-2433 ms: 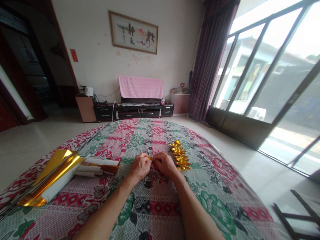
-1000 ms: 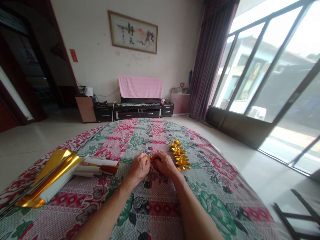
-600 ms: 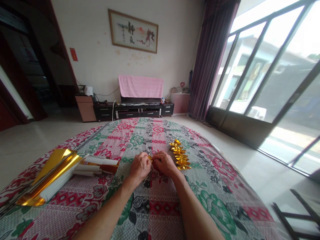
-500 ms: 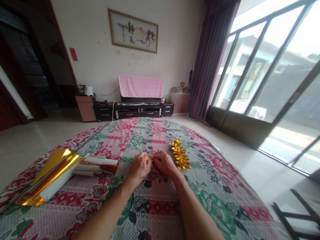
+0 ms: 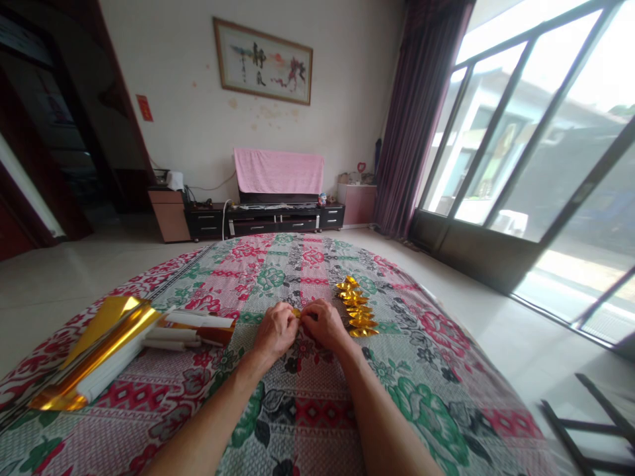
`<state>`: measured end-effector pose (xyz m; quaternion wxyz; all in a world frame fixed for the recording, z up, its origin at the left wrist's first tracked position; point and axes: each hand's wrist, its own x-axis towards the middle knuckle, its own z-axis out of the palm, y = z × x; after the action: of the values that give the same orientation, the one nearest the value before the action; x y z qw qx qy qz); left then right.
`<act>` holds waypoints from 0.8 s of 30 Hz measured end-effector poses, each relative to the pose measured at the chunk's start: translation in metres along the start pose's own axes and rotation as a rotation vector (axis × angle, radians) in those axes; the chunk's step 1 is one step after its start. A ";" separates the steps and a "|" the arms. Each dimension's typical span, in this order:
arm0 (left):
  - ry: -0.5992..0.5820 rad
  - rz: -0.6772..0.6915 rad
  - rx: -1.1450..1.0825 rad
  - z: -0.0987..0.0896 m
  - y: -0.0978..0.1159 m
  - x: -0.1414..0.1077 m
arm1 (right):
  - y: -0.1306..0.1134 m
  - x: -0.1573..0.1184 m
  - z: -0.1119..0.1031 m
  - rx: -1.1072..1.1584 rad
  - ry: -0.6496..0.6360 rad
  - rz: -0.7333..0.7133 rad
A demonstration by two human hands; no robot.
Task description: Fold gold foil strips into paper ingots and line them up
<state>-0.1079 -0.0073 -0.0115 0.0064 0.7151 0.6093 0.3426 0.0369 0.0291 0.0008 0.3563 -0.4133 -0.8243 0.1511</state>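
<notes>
A small piece of gold foil (image 5: 296, 313) shows between my two hands, mostly hidden by the fingers. My left hand (image 5: 278, 327) is closed on its left side, and my right hand (image 5: 322, 322) pinches at its right side. Both rest low over the patterned tablecloth (image 5: 327, 377). Just right of my right hand, several folded gold foil pieces (image 5: 358, 309) lie in a column. On the left lie a gold foil sheet (image 5: 106, 350), curled over white paper, and several white rolls (image 5: 173, 334) with gold and brown parts.
Beyond the table stands a low black cabinet (image 5: 292, 223) with a pink cloth (image 5: 278, 170) above it. A dark metal frame (image 5: 590, 430) stands on the floor at the lower right. Glass doors (image 5: 526, 152) are on the right.
The fingers of both hands have shifted slightly around the small gold piece. The other things on the table lie as before.
</notes>
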 end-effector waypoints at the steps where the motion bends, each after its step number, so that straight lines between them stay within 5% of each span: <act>1: -0.002 0.001 0.003 0.000 0.000 0.000 | 0.000 0.000 0.000 0.000 0.001 0.002; 24: -0.020 0.036 -0.001 -0.004 0.003 -0.003 | 0.000 0.000 -0.001 -0.009 -0.013 -0.008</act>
<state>-0.1070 -0.0125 -0.0085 0.0067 0.7293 0.5961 0.3357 0.0374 0.0291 0.0014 0.3497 -0.4108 -0.8288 0.1486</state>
